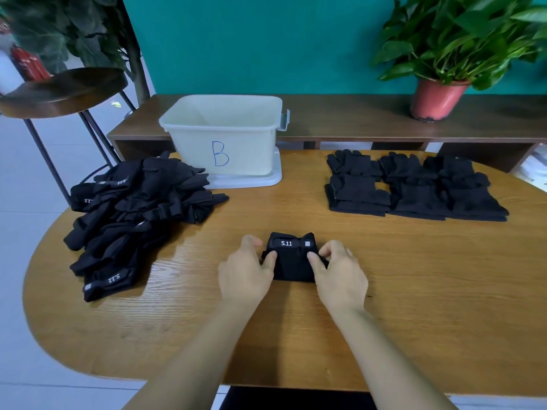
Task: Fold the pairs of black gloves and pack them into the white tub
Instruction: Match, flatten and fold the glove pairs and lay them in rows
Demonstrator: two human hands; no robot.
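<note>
A: Why are both hands on the folded glove pair (291, 261)?
B: The left hand (247, 272) and the right hand (340, 272) each pinch one side, I think to keep the fold tight, with the label up.
A: And the white tub (222, 143)?
B: It is at eleven o'clock from the hands, within reach. The loose heap (139, 214) lies at ten o'clock and the folded stacks (414, 190) at two, probably kept apart so they do not mix.
</note>
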